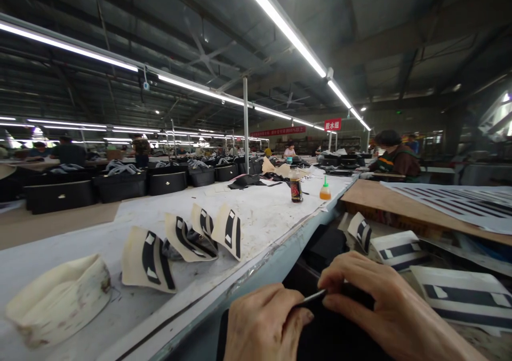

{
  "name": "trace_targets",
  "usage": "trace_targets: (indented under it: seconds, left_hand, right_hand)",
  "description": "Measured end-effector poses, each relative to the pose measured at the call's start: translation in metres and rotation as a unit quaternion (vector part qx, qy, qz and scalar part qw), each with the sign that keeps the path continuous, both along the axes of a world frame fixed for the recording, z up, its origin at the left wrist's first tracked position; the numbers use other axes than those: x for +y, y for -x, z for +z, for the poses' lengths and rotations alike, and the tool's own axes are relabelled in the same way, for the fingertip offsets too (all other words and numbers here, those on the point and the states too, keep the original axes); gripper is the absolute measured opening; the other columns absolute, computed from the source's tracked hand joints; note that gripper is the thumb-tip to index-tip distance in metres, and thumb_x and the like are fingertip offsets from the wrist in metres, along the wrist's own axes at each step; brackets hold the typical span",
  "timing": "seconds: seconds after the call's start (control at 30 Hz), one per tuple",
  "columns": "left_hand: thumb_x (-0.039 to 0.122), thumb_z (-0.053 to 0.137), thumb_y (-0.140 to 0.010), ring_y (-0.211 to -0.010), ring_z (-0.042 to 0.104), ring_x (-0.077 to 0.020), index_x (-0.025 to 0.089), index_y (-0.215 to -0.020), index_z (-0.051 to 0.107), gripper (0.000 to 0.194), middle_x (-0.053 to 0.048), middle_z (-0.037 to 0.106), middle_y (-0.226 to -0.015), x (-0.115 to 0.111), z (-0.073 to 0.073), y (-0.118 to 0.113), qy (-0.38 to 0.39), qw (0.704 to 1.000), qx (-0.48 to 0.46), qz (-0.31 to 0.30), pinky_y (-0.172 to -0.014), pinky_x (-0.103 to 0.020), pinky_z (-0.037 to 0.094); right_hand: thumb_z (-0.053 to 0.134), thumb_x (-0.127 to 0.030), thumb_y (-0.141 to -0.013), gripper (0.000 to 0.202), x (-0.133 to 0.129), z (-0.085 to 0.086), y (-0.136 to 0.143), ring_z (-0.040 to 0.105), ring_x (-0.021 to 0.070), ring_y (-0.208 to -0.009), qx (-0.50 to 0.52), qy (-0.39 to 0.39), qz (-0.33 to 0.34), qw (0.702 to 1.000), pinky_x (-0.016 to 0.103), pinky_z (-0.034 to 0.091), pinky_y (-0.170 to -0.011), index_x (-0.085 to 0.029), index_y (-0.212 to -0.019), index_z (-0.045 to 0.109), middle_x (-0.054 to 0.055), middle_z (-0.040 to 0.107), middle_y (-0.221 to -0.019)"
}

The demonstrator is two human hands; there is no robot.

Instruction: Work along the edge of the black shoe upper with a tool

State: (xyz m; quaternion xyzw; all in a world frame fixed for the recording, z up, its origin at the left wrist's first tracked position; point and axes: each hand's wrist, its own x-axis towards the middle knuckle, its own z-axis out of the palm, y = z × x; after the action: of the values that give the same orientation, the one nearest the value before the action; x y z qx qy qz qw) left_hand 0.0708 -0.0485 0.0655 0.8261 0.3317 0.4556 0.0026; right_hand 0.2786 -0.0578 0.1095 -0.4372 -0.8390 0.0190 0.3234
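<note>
My left hand [266, 323] and my right hand [384, 310] meet low in the view, over a dark piece of material [332, 334] in my lap below the table edge. Both pinch a thin grey strip or tool [310, 298] that runs between their fingertips. On the white table [264, 217] to my left stand several cream shoe-upper pieces with black stripes [188, 238], propped upright. A curled cream piece [60, 297] lies at the near left.
A brown bottle [296, 187] and a small orange glue bottle [325, 190] stand mid-table. Striped flat pieces [464, 297] lie at my right beside a brown board [400, 201]. Black bins [120, 185] line the table's far side. Other people work in the distance.
</note>
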Motion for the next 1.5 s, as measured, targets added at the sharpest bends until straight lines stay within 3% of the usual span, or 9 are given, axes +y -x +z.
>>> trace_targets:
  seconds: [0.17, 0.3, 0.43, 0.67, 0.87, 1.07, 1.3, 1.4, 1.5]
  left_hand:
    - [0.012, 0.062, -0.085, -0.062, 0.067, -0.0117, 0.023, -0.084, 0.070, 0.014, 0.004, 0.069, -0.069, 0.003, 0.002, -0.002, 0.051, 0.995, -0.088, 0.004, -0.058, -0.020, 0.045]
    - [0.015, 0.059, -0.088, -0.066, 0.068, -0.0135, 0.024, -0.093, 0.073, 0.017, 0.002, 0.071, -0.074, 0.004, 0.002, 0.000, 0.073, 0.990, -0.117, -0.008, -0.062, -0.021, 0.047]
    - [0.013, 0.067, -0.082, -0.065, 0.067, -0.0126, 0.027, -0.087, 0.073, 0.016, 0.005, 0.069, -0.070, 0.000, 0.004, 0.002, 0.124, 0.989, -0.082, -0.019, -0.060, -0.020, 0.046]
    - [0.006, 0.062, -0.081, -0.064, 0.066, -0.0116, 0.023, -0.085, 0.073, 0.020, 0.004, 0.066, -0.069, 0.003, -0.005, 0.002, 0.119, 0.990, -0.064, -0.026, -0.059, -0.018, 0.045]
    - [0.008, 0.067, -0.079, -0.058, 0.060, -0.0109, 0.024, -0.077, 0.073, 0.017, 0.004, 0.061, -0.061, 0.002, -0.005, 0.003, 0.179, 0.981, -0.066, -0.047, -0.055, -0.019, 0.040]
    - [0.010, 0.065, -0.082, -0.054, 0.057, -0.0101, 0.023, -0.087, 0.075, 0.016, 0.004, 0.057, -0.061, -0.004, -0.001, 0.007, 0.129, 0.988, -0.028, -0.076, -0.051, -0.018, 0.039]
    - [0.009, 0.073, -0.074, -0.051, 0.059, -0.0101, 0.019, -0.076, 0.075, 0.010, 0.004, 0.059, -0.057, -0.008, 0.004, 0.005, 0.089, 0.995, 0.007, -0.054, -0.052, -0.016, 0.043]
    - [0.008, 0.074, -0.072, -0.050, 0.060, -0.0097, 0.019, -0.071, 0.074, 0.011, 0.005, 0.061, -0.056, -0.007, 0.003, 0.004, 0.075, 0.996, 0.010, -0.047, -0.052, -0.015, 0.045]
    - [0.011, 0.071, -0.076, -0.049, 0.060, -0.0097, 0.019, -0.072, 0.076, 0.010, 0.004, 0.060, -0.054, -0.005, 0.000, 0.003, 0.083, 0.996, 0.015, -0.041, -0.052, -0.015, 0.045]
  right_hand:
    - [0.055, -0.011, -0.090, 0.016, -0.007, -0.008, -0.001, 0.067, 0.0177, -0.092, -0.092, -0.268, 0.031, 0.959, 0.035, 0.042, -0.097, -0.025, -0.096, 0.058, -0.002, 0.074, -0.086]
    - [0.043, -0.013, -0.097, 0.022, -0.016, -0.009, 0.007, 0.069, 0.0182, -0.089, -0.095, -0.330, 0.003, 0.939, 0.038, 0.033, -0.100, -0.028, -0.104, 0.058, -0.004, 0.077, -0.083]
    - [0.047, -0.021, -0.098, 0.017, -0.012, -0.015, 0.010, 0.068, 0.0199, -0.083, -0.082, -0.283, -0.019, 0.955, 0.036, 0.041, -0.078, -0.026, -0.113, 0.054, 0.000, 0.076, -0.087]
    - [0.047, -0.009, -0.095, 0.031, 0.000, -0.028, 0.008, 0.065, 0.0152, -0.070, -0.085, -0.177, 0.034, 0.980, 0.028, 0.045, -0.066, -0.024, -0.121, 0.051, -0.001, 0.069, -0.081]
    - [0.063, -0.013, -0.089, 0.026, 0.000, -0.019, 0.002, 0.065, 0.0148, -0.079, -0.052, -0.169, 0.061, 0.982, 0.030, 0.043, -0.074, -0.025, -0.110, 0.054, -0.002, 0.070, -0.092]
    - [0.066, -0.007, -0.085, 0.021, -0.002, -0.011, 0.003, 0.061, 0.0114, -0.073, -0.005, -0.122, 0.087, 0.989, 0.027, 0.043, -0.070, -0.024, -0.092, 0.055, -0.006, 0.066, -0.080]
    - [0.070, -0.001, -0.078, 0.027, -0.002, -0.010, 0.006, 0.057, 0.0096, -0.070, 0.058, -0.063, 0.073, 0.994, 0.020, 0.045, -0.065, -0.025, -0.082, 0.057, -0.008, 0.061, -0.074]
    - [0.070, -0.003, -0.079, 0.027, -0.001, -0.014, 0.004, 0.057, 0.0101, -0.071, 0.064, -0.051, 0.077, 0.994, 0.020, 0.044, -0.065, -0.026, -0.085, 0.057, -0.008, 0.061, -0.075]
    - [0.066, -0.004, -0.083, 0.035, 0.000, -0.018, 0.002, 0.060, 0.0102, -0.080, 0.060, -0.022, 0.091, 0.994, 0.019, 0.046, -0.071, -0.031, -0.104, 0.056, -0.008, 0.064, -0.089]
